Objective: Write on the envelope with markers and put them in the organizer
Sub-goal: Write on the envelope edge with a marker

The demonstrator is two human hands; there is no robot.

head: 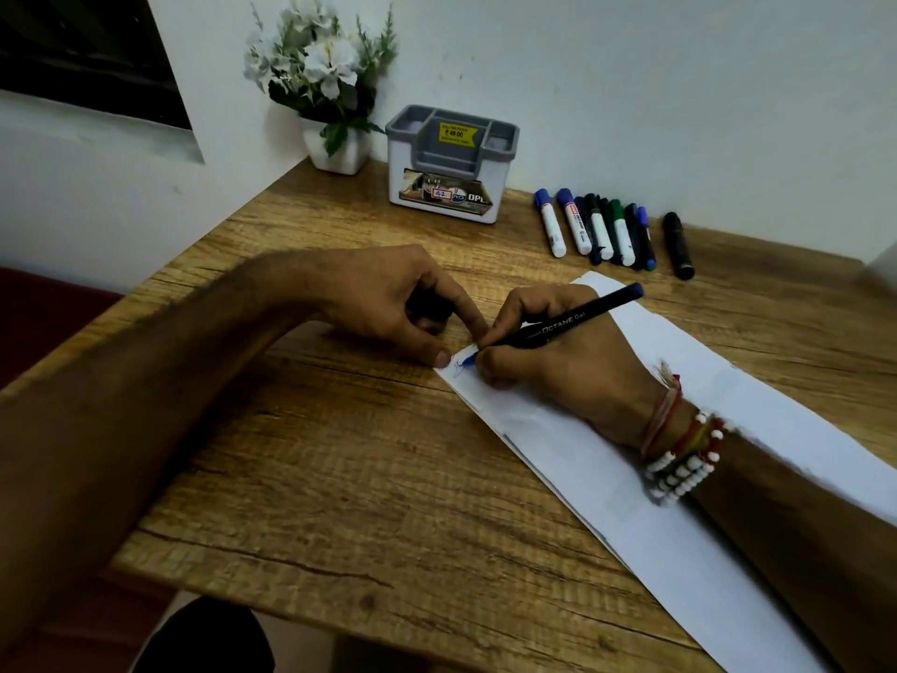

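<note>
1. Wooden table (340, 478) set against a white wall (631, 65).
2. White envelope (558, 454): flat on the table's right half. Its long axis runs diagonally, from the far-left end under your hands to the near-right frame edge.
3. Black pen (573, 323): tip down on the envelope's far-left corner, beside small blue marks. The barrel slants up and right, blue end pointing far right.
4. Right hand (558, 366): your fingers pinch the pen near its tip, and the heel rests on the envelope.
5. Left hand (388, 298): your index finger and thumb press the envelope's corner. The other fingers are curled; I cannot tell whether they enclose anything.
6. Grey-and-white organizer (449, 162): upright by the wall, beside potted white flowers (330, 75).
7. Markers (599, 230): a row right of the organizer, long axes running toward the wall.
</note>
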